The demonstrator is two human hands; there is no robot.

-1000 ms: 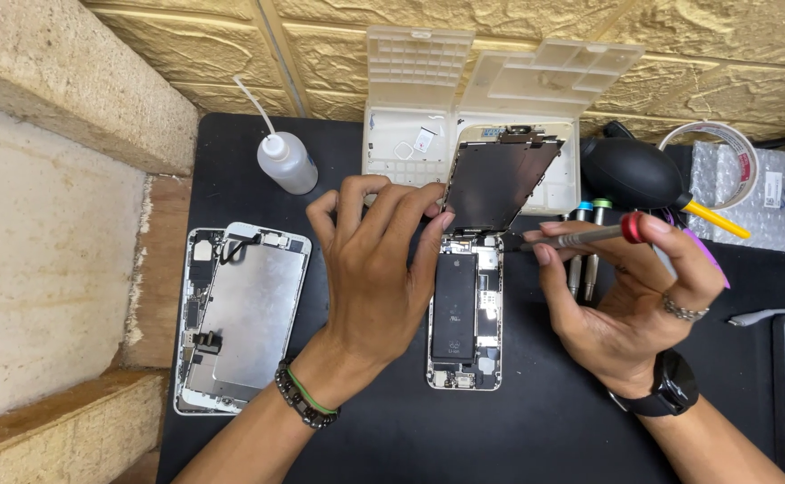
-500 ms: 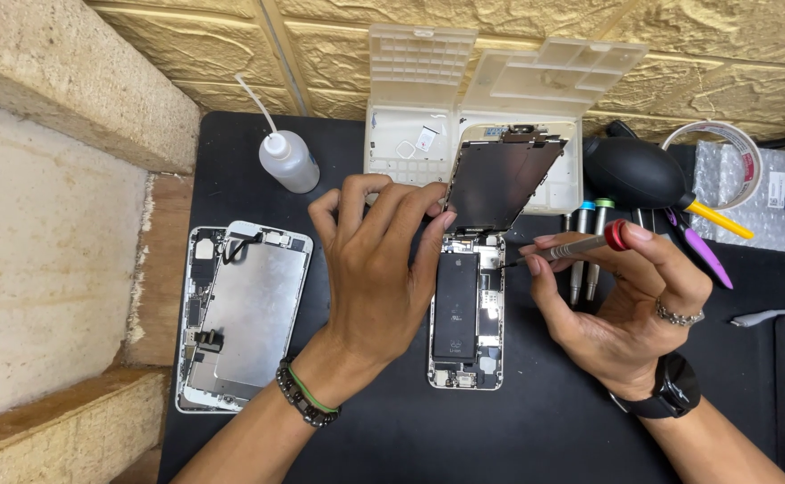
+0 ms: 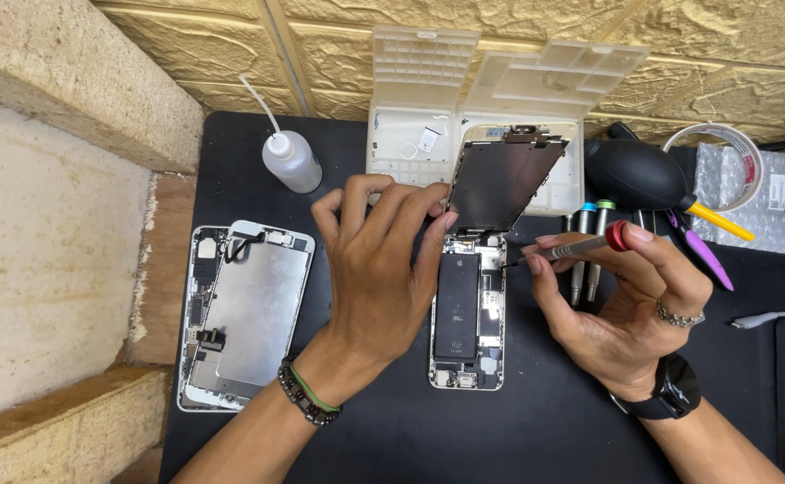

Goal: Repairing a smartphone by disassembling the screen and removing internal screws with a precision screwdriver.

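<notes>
Well left of the left hand, a stripped phone housing (image 3: 247,314) lying flat on the black mat (image 3: 554,430), metal shield plate showing, small parts still fixed along its left edge. Up and left of that hand, a clear squeeze bottle (image 3: 290,159) with a long thin nozzle. Left hand (image 3: 379,269) arched over the work, fingers bent and spread, fingertips pinching the left edge of the lifted screen panel (image 3: 504,184) and propping it tilted up. Beneath and just right of that hand, the opened phone (image 3: 469,314), black battery and board laid bare: screen already freed at the lower end and swung up, apparently still joined at the top, so connectors or their cover likely left to release. Right hand (image 3: 621,309) curled round a red-capped precision screwdriver (image 3: 572,246), thumb and fingers pinching the shaft, tip at the phone's upper right corner. Behind, an open white parts box (image 3: 500,81); further right, a black dust blower (image 3: 634,175), spare drivers, tape roll (image 3: 720,152). Screw under the tip too small to discern; left palm hiding the phone's left edge; right margin items cut off.
</notes>
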